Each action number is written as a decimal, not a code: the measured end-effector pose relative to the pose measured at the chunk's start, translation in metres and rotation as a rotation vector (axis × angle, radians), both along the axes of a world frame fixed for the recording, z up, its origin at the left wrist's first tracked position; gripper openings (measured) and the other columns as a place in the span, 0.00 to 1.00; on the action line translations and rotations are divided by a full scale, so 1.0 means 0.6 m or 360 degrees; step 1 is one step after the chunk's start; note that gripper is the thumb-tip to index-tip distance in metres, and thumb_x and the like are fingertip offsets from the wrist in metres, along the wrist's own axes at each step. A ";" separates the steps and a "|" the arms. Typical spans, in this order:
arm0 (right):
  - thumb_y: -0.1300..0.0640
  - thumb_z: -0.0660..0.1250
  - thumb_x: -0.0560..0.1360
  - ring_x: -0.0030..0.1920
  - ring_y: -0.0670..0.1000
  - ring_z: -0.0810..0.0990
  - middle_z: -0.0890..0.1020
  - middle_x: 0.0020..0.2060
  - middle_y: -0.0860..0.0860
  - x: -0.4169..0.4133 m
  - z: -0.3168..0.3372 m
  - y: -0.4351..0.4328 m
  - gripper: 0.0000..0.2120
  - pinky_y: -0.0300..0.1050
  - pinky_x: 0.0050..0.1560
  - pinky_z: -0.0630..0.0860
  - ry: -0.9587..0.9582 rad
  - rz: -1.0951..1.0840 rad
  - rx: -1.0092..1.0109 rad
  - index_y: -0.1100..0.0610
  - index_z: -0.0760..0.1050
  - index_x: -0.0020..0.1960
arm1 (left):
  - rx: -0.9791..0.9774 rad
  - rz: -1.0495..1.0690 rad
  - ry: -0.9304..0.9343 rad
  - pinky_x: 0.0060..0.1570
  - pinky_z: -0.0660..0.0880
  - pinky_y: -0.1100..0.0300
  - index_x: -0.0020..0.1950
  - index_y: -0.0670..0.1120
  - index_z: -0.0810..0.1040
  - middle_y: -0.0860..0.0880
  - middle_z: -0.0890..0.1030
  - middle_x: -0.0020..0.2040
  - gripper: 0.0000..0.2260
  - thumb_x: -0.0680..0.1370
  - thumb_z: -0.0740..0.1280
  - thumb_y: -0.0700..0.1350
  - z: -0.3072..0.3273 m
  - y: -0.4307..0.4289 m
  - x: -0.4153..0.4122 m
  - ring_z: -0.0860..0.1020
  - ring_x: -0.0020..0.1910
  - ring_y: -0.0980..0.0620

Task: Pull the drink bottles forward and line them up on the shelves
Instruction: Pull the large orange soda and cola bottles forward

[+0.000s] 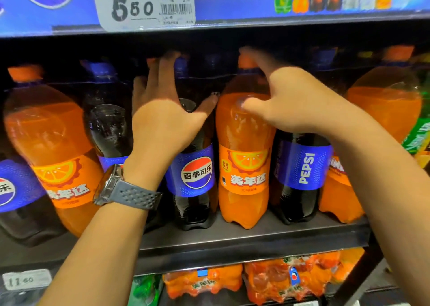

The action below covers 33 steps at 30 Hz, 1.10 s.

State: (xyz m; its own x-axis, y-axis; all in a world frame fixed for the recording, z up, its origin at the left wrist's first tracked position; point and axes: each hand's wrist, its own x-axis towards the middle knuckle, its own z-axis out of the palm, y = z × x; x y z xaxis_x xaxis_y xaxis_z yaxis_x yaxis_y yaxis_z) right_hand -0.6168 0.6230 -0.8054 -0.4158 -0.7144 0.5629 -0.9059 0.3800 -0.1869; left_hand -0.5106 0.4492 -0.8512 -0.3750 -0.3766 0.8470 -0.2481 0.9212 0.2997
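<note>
At the centre of the frame, on the black shelf [256, 238], a dark cola bottle [193, 177] with a blue label stands touching an orange soda bottle [244, 166] with an orange cap. The left hand [162, 117] lies spread wide on the cola's shoulder. The right hand [293, 103] clasps the orange bottle's neck, thumb in front.

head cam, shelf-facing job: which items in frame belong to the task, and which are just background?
Job:
left hand on the cola bottle
right hand round the neck of the middle orange bottle
PEPSI bottle
left orange bottle
shelf

Background:
price tag
wristwatch
shrink-wrapped packs on the level below
</note>
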 end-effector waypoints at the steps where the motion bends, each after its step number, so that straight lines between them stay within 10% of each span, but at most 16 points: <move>1: 0.47 0.67 0.74 0.68 0.52 0.69 0.67 0.72 0.50 0.000 -0.001 0.000 0.37 0.29 0.54 0.59 0.0012 -0.0003 0.0007 0.48 0.52 0.77 | 0.0005 -0.0020 0.0015 0.61 0.68 0.52 0.71 0.53 0.64 0.51 0.70 0.69 0.35 0.68 0.66 0.65 0.001 -0.001 0.002 0.70 0.60 0.41; 8: 0.42 0.66 0.74 0.57 0.57 0.76 0.75 0.64 0.56 -0.006 -0.013 -0.007 0.38 0.38 0.48 0.65 0.0117 -0.0059 -0.0033 0.45 0.49 0.77 | 0.0079 -0.0110 -0.0047 0.65 0.68 0.49 0.72 0.54 0.61 0.50 0.68 0.71 0.34 0.70 0.67 0.62 0.003 -0.008 0.013 0.69 0.65 0.40; 13: 0.42 0.65 0.75 0.67 0.52 0.70 0.66 0.73 0.52 -0.005 -0.019 0.001 0.41 0.33 0.55 0.63 0.0087 0.0027 -0.0029 0.49 0.44 0.78 | 0.0100 -0.0084 -0.0150 0.68 0.65 0.47 0.76 0.53 0.55 0.47 0.63 0.75 0.37 0.72 0.65 0.63 0.001 -0.008 0.017 0.65 0.69 0.38; 18: 0.52 0.67 0.75 0.67 0.50 0.68 0.69 0.66 0.53 0.005 -0.067 0.071 0.29 0.39 0.66 0.65 0.0211 0.0076 -0.0529 0.55 0.62 0.74 | -0.0075 0.0095 -0.0193 0.70 0.58 0.47 0.77 0.44 0.55 0.40 0.59 0.76 0.37 0.74 0.64 0.60 0.004 0.017 0.022 0.61 0.72 0.37; 29: 0.58 0.67 0.75 0.67 0.49 0.67 0.70 0.65 0.56 -0.031 -0.230 0.246 0.24 0.28 0.65 0.58 -0.0110 -0.0702 -0.1039 0.60 0.66 0.69 | -0.0518 -0.0308 -0.0238 0.43 0.71 0.49 0.67 0.44 0.70 0.41 0.77 0.50 0.24 0.76 0.63 0.58 0.052 0.207 -0.064 0.75 0.47 0.36; 33: 0.54 0.65 0.77 0.73 0.47 0.60 0.62 0.73 0.53 -0.054 -0.166 0.257 0.30 0.33 0.69 0.56 -0.0101 -0.0669 -0.0808 0.58 0.57 0.75 | -0.0514 -0.0317 -0.0393 0.50 0.74 0.49 0.65 0.45 0.71 0.41 0.78 0.57 0.34 0.72 0.60 0.70 0.054 0.240 -0.127 0.76 0.55 0.38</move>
